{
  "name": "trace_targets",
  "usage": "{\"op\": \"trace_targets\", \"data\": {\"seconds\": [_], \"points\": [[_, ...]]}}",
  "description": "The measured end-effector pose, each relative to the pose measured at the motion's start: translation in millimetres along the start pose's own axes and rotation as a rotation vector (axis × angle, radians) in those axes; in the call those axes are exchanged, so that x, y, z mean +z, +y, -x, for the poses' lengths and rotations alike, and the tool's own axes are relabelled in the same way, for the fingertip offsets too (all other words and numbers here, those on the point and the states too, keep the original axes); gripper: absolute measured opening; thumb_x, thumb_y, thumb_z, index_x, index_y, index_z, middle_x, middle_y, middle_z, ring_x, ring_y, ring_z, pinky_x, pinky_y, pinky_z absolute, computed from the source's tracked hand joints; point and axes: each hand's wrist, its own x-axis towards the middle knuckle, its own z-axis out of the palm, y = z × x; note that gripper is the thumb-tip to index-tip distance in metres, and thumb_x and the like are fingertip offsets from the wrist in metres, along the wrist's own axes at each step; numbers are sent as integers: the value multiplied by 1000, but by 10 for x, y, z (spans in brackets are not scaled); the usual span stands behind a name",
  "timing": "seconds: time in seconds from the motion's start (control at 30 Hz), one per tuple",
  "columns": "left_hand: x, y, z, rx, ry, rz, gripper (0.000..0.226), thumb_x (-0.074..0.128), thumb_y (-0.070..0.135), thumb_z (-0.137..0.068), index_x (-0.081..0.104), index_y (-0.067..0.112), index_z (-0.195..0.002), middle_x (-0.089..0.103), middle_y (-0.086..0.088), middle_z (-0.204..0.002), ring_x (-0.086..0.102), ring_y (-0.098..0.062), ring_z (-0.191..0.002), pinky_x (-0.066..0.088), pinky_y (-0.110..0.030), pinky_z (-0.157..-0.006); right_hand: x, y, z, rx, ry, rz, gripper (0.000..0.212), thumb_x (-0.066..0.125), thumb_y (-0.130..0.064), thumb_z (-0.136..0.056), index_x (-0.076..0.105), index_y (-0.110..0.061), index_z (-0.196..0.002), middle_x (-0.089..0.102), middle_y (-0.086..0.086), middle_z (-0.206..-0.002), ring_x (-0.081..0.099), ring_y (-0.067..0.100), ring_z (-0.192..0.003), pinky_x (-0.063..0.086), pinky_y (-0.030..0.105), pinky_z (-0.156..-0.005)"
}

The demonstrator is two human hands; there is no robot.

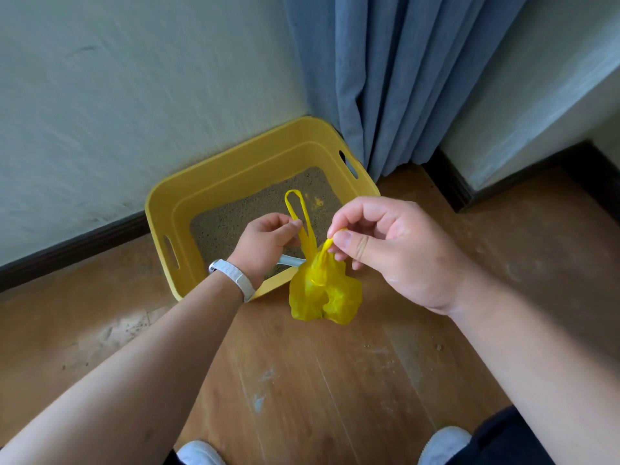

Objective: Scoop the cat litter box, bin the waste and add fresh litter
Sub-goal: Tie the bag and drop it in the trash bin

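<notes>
The near edge of the yellow rectangular plastic litter box (235, 172) is crowded: your left hand (265, 239) and right hand (396, 253) pinch the handles of the small yellow plastic bag (322, 290), which hangs there, and a pale grey scoop handle (292, 260) lies across the near corner. The white plaster wall (134, 95) closes the box's far-left side, and the blue-grey fabric curtain (385, 78) hangs just beside its far-right corner. You can pass over the brown wooden plank floor (302, 380) in front of and right of the box.

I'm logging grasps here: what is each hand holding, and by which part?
Both hold the yellow bag by its handles: the left hand grips one loop low down, the right hand pinches the other.
</notes>
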Motion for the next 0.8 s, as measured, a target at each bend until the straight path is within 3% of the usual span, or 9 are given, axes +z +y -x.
{"op": "trace_targets", "data": {"seconds": [0.23,0.37,0.53,0.6,0.7,0.8], "points": [[111,264,243,147,-45,82,9,60,5,-92,60,6,-83,56,-5,-67,51,-6,-53,41,-15,-52,-36,29,-55,38,95,12,12,59,-4,-93,67,-12,-88,69,1,-75,64,11,-73,50,24,-59],[163,424,366,224,-131,135,8,65,18,-83,65,11,-85,56,-12,-75,49,-13,-61,42,-23,-55,-41,25,-94,25,119,-13,16,58,-5,-94,66,-17,-87,71,0,-76,66,12,-75,50,24,-61],[269,535,478,346,-189,179,16,62,30,-89,75,23,-93,65,-4,-80,53,-20,-72,47,-33,-66,-76,-15,-116,-16,197,-70,15,59,-6,-93,65,-18,-85,72,0,-77,64,11,-72,50,23,-61],[299,541,502,371,-221,187,23,59,36,-89,75,20,-95,66,-6,-85,56,-22,-78,50,-39,-71,-94,-18,-119,-21,229,-133,13,59,-9,-91,64,-18,-84,71,1,-76,64,11,-71,50,22,-60],[315,526,517,383,-286,217,38,61,39,-91,71,4,-102,66,-23,-96,60,-36,-91,49,-62,-87,-109,-22,-128,-11,255,-253,5,60,-12,-87,64,-14,-85,69,1,-74,64,12,-71,49,23,-61],[314,528,544,376,-353,199,50,66,44,-87,67,0,-112,65,-32,-107,61,-49,-99,47,-64,-92,-124,-45,-135,9,265,-403,6,60,-13,-83,62,-10,-87,69,3,-75,62,14,-70,49,23,-62]]}}
